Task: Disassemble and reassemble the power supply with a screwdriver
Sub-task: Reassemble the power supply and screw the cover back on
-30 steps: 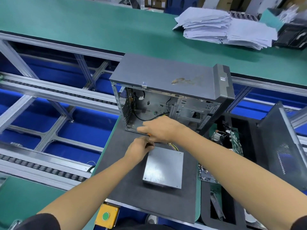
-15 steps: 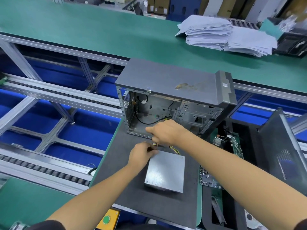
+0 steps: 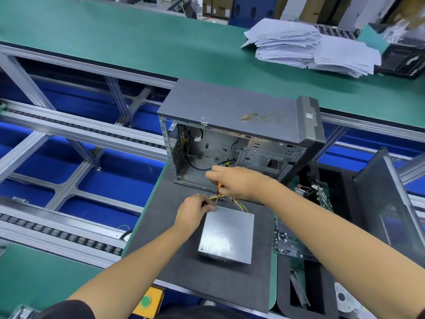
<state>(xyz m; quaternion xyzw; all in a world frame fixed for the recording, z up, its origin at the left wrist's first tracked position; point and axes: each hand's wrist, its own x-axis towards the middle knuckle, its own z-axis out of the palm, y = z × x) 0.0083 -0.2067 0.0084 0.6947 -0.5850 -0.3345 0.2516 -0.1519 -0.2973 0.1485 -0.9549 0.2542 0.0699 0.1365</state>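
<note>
Compared with a second ago, my hands are sitting lower in the frame and a little apart: the orange-handled screwdriver (image 3: 219, 189) is now showing between them, where my right hand was covering it before. The power supply (image 3: 226, 236) is lying flat on the dark mat (image 3: 174, 261) on the bench, in the lower middle of the frame, just in front of the open computer case (image 3: 230, 143), and it is not shifting. I am judging from this that I am working on a screw at its upper left corner, so the disassembly is only starting; the lid looks to be on.

My right hand (image 3: 239, 183) is reaching in from the right, fingers curled round the screwdriver handle, the shaft pointing down toward that corner. My left hand (image 3: 195, 209) is coming up from the lower left, its fingers pinched at the corner beside the yellow and black wires (image 3: 239, 204); what they are pinching I cannot tell.
</note>
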